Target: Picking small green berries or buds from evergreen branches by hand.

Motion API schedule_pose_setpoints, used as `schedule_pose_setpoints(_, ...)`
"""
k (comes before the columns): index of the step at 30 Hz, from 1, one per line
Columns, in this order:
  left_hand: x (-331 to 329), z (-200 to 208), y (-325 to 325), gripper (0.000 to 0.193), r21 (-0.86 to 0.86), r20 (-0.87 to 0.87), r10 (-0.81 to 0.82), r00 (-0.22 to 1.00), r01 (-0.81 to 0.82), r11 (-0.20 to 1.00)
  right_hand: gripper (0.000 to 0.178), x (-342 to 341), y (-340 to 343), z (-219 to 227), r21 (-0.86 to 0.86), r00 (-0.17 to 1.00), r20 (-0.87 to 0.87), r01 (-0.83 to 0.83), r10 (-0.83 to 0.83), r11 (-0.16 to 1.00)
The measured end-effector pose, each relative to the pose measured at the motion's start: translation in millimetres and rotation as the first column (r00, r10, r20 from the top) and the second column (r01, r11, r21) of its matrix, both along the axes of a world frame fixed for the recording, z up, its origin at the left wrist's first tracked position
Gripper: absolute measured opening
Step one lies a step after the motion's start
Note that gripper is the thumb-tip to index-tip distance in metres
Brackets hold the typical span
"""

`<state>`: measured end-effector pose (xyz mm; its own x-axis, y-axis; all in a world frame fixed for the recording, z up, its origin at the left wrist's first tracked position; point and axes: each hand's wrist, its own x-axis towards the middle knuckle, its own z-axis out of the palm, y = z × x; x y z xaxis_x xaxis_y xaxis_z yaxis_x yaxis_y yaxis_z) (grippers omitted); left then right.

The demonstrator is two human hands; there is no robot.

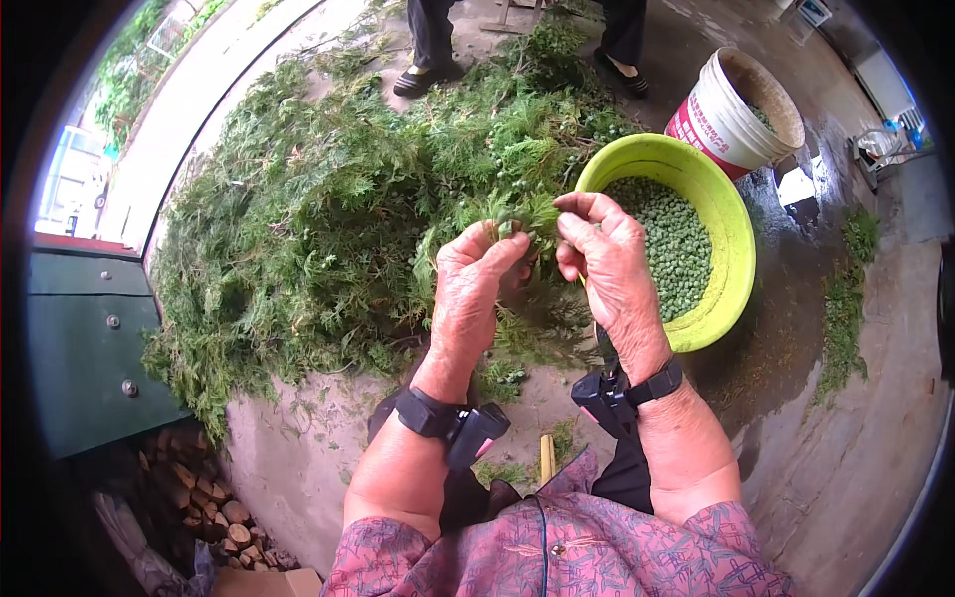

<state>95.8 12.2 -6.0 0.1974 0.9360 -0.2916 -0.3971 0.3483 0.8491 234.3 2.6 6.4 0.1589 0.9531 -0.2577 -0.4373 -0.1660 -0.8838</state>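
Observation:
In front of me my left hand (476,267) is closed in a pinch on a green conifer sprig (506,226). My right hand (614,261) is just to its right, thumb and fingers pinched together beside the leaf tips. Whatever lies between those fingertips is too small to make out. Beyond and left of my hands spreads a large heap of cut conifer branches (308,189), with pale green cones among the leaves. Right behind my right hand stands a lime-green bucket (734,254), holding a layer of small round green cones (678,244).
A white and red bucket (708,114) stands behind the green one on wet floor. At the far side are another person's legs (432,40). Split firewood (224,512) lies lower left, under a green panel (90,323). Loose greenery (844,308) trails along the right.

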Motion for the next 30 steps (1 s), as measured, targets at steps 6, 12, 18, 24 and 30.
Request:
schedule_pose_setpoints(6,0,-1,-2,0.009,0.087,-0.183,0.002,0.983,0.015,0.996,0.013,-3,-4,12,0.155,0.963,0.268,-0.007,-0.036,0.988)
schedule_pose_setpoints(12,-1,-7,-3,0.008,0.257,-0.306,0.037,0.951,0.045,0.965,0.018,-7,-3,1,0.187,0.837,0.548,-0.145,0.020,0.972)
schedule_pose_setpoints(18,-1,5,-5,0.005,0.159,-0.338,0.014,0.941,0.042,0.986,0.015,-3,-4,5,-0.019,0.978,0.148,-0.147,0.148,0.989)
schedule_pose_setpoints(24,-4,12,-3,0.005,0.054,-0.226,-0.048,0.973,0.062,0.997,0.013,12,0,-9,0.041,0.895,-0.425,-0.133,0.138,0.990)
schedule_pose_setpoints(30,0,10,-2,0.003,-0.037,-0.048,0.004,0.999,-0.005,0.999,0.014,20,7,3,0.094,0.842,-0.532,-0.044,0.087,0.995)
